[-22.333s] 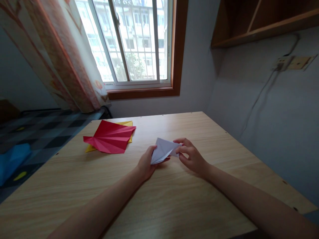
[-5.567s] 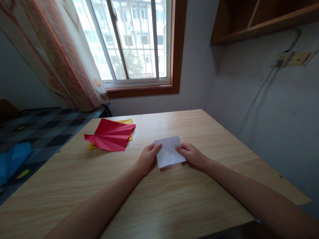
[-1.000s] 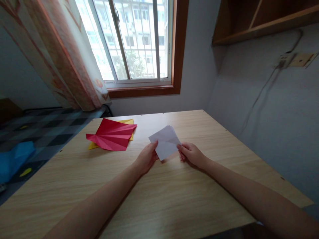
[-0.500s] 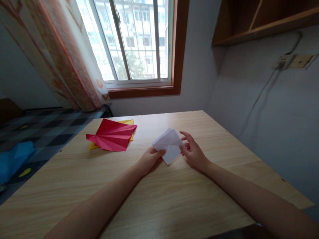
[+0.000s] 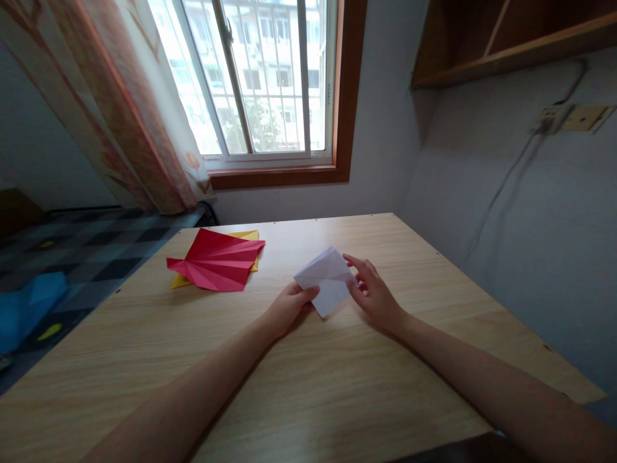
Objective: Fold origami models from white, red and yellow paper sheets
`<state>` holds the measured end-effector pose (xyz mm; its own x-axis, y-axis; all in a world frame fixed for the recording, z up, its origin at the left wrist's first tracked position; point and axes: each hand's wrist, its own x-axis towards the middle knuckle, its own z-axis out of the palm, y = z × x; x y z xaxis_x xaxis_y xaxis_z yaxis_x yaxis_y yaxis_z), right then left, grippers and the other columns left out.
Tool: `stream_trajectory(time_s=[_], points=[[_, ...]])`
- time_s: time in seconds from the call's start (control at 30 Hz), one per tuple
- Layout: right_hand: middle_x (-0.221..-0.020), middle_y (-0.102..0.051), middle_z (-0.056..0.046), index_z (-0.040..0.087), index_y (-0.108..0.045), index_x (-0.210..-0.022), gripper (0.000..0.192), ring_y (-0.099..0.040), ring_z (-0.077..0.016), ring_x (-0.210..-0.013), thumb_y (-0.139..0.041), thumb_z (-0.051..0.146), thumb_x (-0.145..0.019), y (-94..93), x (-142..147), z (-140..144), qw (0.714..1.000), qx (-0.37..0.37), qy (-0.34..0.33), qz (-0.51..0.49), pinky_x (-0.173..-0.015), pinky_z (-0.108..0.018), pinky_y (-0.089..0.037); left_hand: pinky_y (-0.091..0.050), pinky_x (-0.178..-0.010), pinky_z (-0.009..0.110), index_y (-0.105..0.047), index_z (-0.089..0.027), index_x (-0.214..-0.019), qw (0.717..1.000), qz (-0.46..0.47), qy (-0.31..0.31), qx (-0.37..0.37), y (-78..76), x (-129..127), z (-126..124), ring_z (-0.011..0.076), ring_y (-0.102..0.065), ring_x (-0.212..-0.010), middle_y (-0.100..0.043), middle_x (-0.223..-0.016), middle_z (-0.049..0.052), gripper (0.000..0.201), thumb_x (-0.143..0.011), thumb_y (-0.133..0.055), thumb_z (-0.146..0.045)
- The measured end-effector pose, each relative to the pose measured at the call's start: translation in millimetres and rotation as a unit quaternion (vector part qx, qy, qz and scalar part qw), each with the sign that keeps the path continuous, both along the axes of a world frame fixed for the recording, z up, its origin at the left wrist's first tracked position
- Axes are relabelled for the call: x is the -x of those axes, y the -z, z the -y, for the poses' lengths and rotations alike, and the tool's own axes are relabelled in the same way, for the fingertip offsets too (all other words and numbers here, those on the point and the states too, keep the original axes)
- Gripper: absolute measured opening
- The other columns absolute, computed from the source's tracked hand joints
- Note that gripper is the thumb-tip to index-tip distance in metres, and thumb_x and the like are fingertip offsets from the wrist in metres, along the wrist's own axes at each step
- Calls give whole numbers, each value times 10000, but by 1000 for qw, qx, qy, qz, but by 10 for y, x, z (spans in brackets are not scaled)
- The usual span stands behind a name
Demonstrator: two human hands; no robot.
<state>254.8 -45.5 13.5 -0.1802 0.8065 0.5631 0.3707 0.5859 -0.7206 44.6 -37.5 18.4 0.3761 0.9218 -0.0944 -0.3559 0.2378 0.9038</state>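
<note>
My left hand (image 5: 288, 308) pinches the folded white paper (image 5: 332, 281) by its left side above the table (image 5: 308, 399), while my right hand (image 5: 378, 301), clasping the right corner a second ago, has loosened, its fingers half-curled at that edge, so the left probably bears most of the hold; I can't tell whether the right grips. Farther along the wood-grain tabletop, creased red paper (image 5: 222, 260) overlaps yellow paper (image 5: 250, 236), with a bed (image 5: 110, 238) beyond at left and a barred window (image 5: 270, 83) behind.
</note>
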Motion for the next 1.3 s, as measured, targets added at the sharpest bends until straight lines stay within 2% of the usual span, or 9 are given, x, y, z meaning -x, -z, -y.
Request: stream_trajectory(time_s=[0.1, 0.37, 0.6, 0.73, 0.87, 1.17, 1.3], points=[[-1219, -526, -83, 318, -434, -1414, 573, -521, -146, -791, -497, 107, -885, 3, 2, 3, 1000, -23, 3, 10, -605, -263, -500, -509, -865, 352, -724, -121, -1011, 1000, 1, 2, -1, 3, 1, -2, 254, -677, -946, -744, -1057, 128, 430, -644, -870, -291], [-1191, -527, -88, 297, -515, -1331, 486, -549, -156, -822, -495, 103, -885, 20, -2, -15, 998, -52, 0, 18, -585, -255, -501, -514, -828, 343, -722, -124, -1012, 1000, -2, -5, -1, 8, -1, 3, 252, -682, -913, -749, -1033, 124, 437, -637, -871, -292], [-1226, -516, -99, 251, -627, -1164, 409, -585, -176, -932, -474, 30, -855, 5, -11, -7, 997, -65, -17, 28, -614, -249, -506, -531, -801, 322, -712, -126, -1001, 1000, -12, -15, 8, 5, 10, -13, 229, -681, -874, -746, -1021, 114, 405, -669, -855, -308], [-1250, -504, -99, 243, -696, -1084, 421, -580, -159, -860, -453, -5, -847, -19, -24, 17, 997, -64, -37, 29, -631, -273, -500, -551, -774, 328, -689, -123, -1042, 998, -13, -39, 39, 10, 6, -44, 228, -689, -867, -744, -1003, 127, 323, -838, -706, -372], [-1272, -493, -84, 260, -737, -1056, 436, -544, -122, -769, -462, -12, -856, -9, -25, 23, 997, -67, -47, 14, -687, -305, -502, -563, -717, 321, -656, -117, -1108, 997, -14, -46, 62, -30, -7, -58, 222, -700, -833, -742, -993, 138, 357, -961, -496, -400], [-1289, -502, -66, 285, -755, -1013, 460, -534, -130, -780, -474, -35, -839, -5, -44, 15, 994, -96, -38, 46, -768, -356, -527, -571, -710, 339, -626, -101, -1121, 995, -18, -53, 81, -141, -34, -31, 221, -713, -745, -754, -874, 131, 375, -990, -362, -333], [-1317, -499, -77, 280, -753, -1021, 464, -574, -179, -951, -471, -38, -835, -6, -58, 6, 988, -127, -31, 79, -853, -394, -528, -573, -709, 334, -644, -104, -1102, 997, -10, -28, 64, -138, -13, -44, 219, -720, -752, -758, -902, 142, 414, -984, -359, -381]])
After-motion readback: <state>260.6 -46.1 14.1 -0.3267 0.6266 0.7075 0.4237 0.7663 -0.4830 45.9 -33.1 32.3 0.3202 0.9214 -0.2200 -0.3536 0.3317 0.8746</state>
